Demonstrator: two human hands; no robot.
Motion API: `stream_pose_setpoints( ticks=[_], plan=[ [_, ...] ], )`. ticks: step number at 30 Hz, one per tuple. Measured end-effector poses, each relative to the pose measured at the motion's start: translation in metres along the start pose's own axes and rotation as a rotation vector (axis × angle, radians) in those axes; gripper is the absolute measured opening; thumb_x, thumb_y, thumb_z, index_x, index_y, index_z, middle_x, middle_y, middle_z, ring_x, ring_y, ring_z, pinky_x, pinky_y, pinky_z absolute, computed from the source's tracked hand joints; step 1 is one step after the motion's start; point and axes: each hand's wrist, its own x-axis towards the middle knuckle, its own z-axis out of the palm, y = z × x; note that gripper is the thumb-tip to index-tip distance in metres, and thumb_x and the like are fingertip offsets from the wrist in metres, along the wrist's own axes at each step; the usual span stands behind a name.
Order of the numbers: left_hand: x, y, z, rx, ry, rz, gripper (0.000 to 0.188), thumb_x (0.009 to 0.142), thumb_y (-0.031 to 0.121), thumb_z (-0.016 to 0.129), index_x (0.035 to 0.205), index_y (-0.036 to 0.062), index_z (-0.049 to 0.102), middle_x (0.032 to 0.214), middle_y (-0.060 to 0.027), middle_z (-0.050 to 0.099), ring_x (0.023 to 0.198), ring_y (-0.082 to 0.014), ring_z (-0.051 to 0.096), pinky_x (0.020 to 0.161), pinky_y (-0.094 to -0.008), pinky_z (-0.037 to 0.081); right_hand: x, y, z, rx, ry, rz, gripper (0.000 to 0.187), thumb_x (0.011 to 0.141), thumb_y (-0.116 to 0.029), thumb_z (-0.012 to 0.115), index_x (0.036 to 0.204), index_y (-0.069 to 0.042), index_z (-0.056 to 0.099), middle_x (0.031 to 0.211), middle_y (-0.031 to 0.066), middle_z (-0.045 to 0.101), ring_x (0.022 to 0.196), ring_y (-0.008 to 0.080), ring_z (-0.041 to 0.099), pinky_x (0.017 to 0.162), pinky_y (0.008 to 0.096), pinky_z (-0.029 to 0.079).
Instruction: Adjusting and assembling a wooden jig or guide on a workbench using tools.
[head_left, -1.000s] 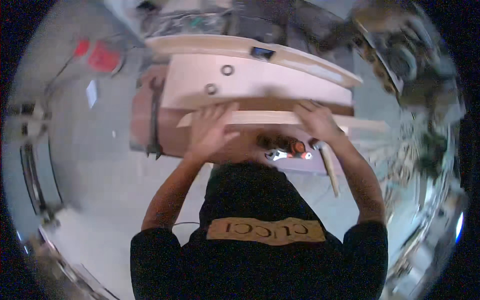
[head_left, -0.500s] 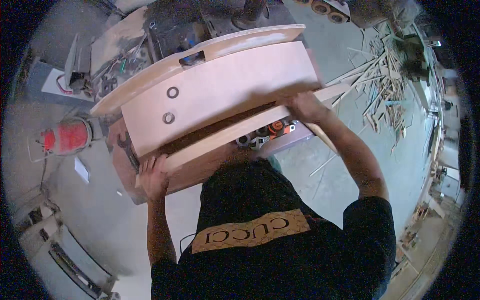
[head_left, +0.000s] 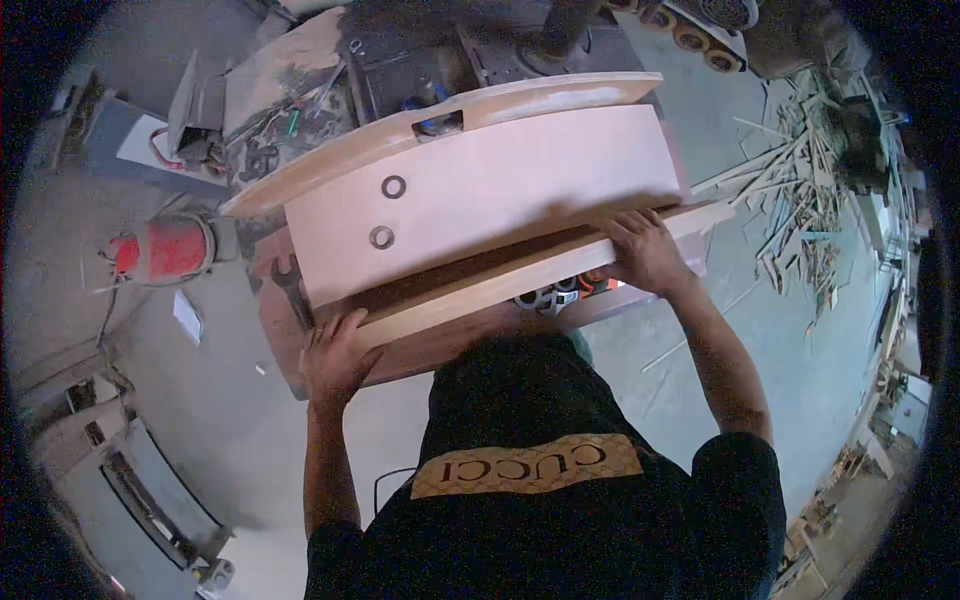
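Observation:
A long, pale wooden strip (head_left: 470,293) slants across in front of me, its right end farther away than its left. My left hand (head_left: 338,355) is closed on its left end, with the thumb on the near side. Toward the right end, my right hand (head_left: 648,252) grips it with fingers over the top. A pale, smooth panel (head_left: 540,175) lies just beyond, with two metal rings (head_left: 395,187) on it. Along the panel's far side runs a curved plywood piece (head_left: 550,97) with a rectangular cutout. Metal tools (head_left: 540,299) and something orange are partly hidden beneath the strip and right hand.
A reddish-brown board (head_left: 420,358) lies under the strip, with an open-ended wrench (head_left: 291,288) on its left part. A dark machine (head_left: 555,45) stands behind. A red reel-like object (head_left: 175,250) is at left; scrap sticks (head_left: 800,180) are heaped on the floor at right.
The whole view has shifted, so most things sit farther right. My right hand has come slightly nearer to me, and the orange object is more covered. Both hands keep hold of the strip.

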Motion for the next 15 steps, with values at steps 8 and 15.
stream_pose_setpoints(
  ticks=[8,15],
  plan=[
    [0.034,-0.005,-0.047,-0.175,0.052,0.093,0.090,0.074,0.054,0.085,0.146,0.0100,0.054,0.141,-0.0164,0.058,0.130,-0.0386,0.054,0.113,-0.0516,0.041,0.023,-0.001,-0.054,0.207,0.104,-0.010,0.057,0.088,-0.048,0.074,0.130,-0.009,0.066,0.131,0.0157,0.064,0.124,0.0388,0.057,0.111,0.0494,0.042],
    [0.122,-0.037,-0.072,-0.012,0.310,0.237,0.077,0.081,0.053,0.081,0.141,0.0107,0.058,0.140,-0.0133,0.061,0.129,-0.0353,0.057,0.111,-0.0502,0.043,0.051,0.006,-0.061,0.166,0.117,-0.001,0.044,0.096,-0.038,0.069,0.129,-0.009,0.067,0.132,0.0141,0.064,0.125,0.0369,0.058,0.107,0.0472,0.046]
  ],
)
